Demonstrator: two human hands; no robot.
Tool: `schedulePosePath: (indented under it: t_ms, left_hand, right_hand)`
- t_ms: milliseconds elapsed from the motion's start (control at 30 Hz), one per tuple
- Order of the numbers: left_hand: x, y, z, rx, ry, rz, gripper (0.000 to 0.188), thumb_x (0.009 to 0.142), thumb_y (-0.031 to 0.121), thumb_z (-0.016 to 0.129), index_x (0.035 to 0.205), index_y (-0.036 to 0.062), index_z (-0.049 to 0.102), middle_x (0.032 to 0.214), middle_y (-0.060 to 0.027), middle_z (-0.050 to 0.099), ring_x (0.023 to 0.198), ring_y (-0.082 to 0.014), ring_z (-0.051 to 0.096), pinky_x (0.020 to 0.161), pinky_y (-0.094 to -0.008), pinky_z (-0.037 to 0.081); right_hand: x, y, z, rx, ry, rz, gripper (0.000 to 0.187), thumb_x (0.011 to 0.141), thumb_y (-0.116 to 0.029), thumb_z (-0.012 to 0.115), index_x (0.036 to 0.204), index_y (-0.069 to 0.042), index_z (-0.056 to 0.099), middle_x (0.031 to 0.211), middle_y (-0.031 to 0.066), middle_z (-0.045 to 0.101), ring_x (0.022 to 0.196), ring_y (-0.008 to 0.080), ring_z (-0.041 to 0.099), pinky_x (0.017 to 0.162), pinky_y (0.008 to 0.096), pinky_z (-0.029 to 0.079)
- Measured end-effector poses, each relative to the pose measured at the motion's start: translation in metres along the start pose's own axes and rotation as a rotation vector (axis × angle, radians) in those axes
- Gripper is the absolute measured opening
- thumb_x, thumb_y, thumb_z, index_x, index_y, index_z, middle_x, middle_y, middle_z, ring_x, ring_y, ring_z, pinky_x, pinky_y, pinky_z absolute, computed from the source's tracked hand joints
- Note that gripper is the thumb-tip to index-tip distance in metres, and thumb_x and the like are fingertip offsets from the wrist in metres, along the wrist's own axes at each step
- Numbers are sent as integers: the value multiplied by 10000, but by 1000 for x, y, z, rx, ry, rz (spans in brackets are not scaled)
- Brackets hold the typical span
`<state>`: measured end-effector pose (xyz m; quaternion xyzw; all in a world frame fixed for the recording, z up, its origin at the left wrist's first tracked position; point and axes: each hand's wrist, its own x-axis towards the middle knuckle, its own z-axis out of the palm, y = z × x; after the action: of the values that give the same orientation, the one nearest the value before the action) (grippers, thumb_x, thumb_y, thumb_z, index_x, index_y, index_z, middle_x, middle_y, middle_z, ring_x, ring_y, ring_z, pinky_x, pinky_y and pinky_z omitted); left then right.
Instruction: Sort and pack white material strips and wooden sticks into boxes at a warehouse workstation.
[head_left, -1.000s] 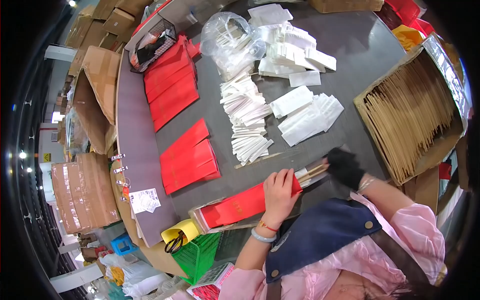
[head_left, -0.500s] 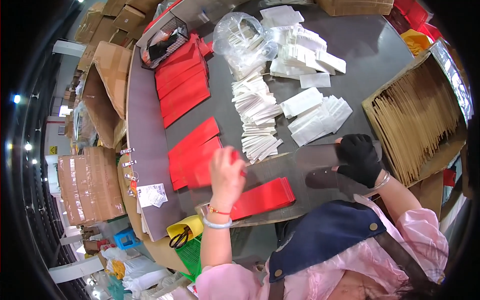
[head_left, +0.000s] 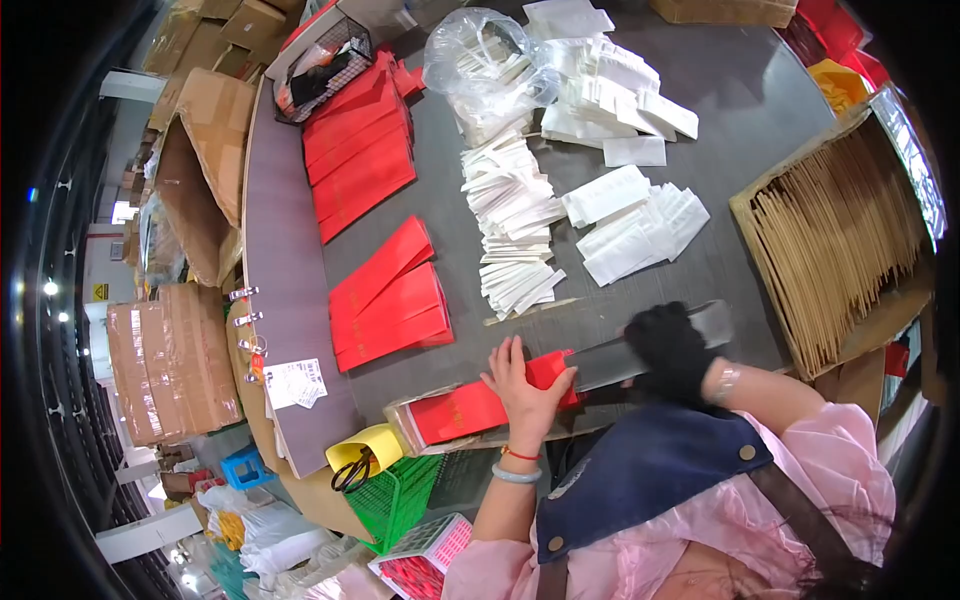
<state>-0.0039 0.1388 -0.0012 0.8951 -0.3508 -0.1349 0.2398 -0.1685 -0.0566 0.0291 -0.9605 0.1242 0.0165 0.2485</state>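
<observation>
My left hand [head_left: 527, 396] is bare and rests with thumb and fingers spread on a flat red packet [head_left: 450, 415]. The packet lies lengthwise at the table's near edge, its right end under my hand. My right hand [head_left: 668, 352], in a black fingerless glove, is closed over a clear, greyish plastic strip [head_left: 712, 325]. One end of this strip meets the packet's right end; whether it goes over or under it, I cannot tell. The glove is slightly blurred and hides the strip's middle. Beyond my left hand lie more red packets [head_left: 392, 308], fanned out.
Another row of red packets [head_left: 362, 165] lies farther left, near a wire basket [head_left: 340, 70]. White paper packets [head_left: 510, 210] cover the table's middle. At right stands a carton [head_left: 805, 365] full of brown cards. A yellow holder [head_left: 372, 452] with scissors hangs at the near left edge.
My left hand has come down and right, opening onto the red packet at the near edge. My right hand has moved nearer and left, the plastic strip shifting with it.
</observation>
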Motion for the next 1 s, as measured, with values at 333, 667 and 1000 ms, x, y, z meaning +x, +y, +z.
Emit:
schedulePosePath:
  t_ms: [333, 667, 1000]
  left_hand:
    - [91, -8, 7, 124, 197, 321, 159, 761, 138, 752, 904, 110, 688, 888, -64, 593, 869, -294, 556, 750, -406, 438]
    - [104, 64, 36, -229, 58, 381, 123, 754, 75, 730, 829, 73, 632, 864, -81, 598, 824, -283, 554, 785, -401, 443]
    - [105, 72, 43, -244, -35, 310, 198, 760, 134, 749, 906, 50, 646, 815, -93, 647, 744, -291, 607, 685, -384, 479]
  right_hand:
    - [-22, 54, -28, 165, 482, 79, 524, 654, -184, 812, 1134, -104, 617, 1173, 128, 598, 1101, 337, 558, 937, 433, 444]
    - [-229, 227, -42, -193, 580, 825, 255, 834, -141, 624, 1054, -13, 604, 974, 166, 630, 947, 347, 611, 817, 387, 480]
    - [-210, 228, -51, 80, 352, 1095, 215, 896, -155, 553, 1043, -1, 578, 1006, 232, 614, 992, 410, 577, 848, 413, 472]
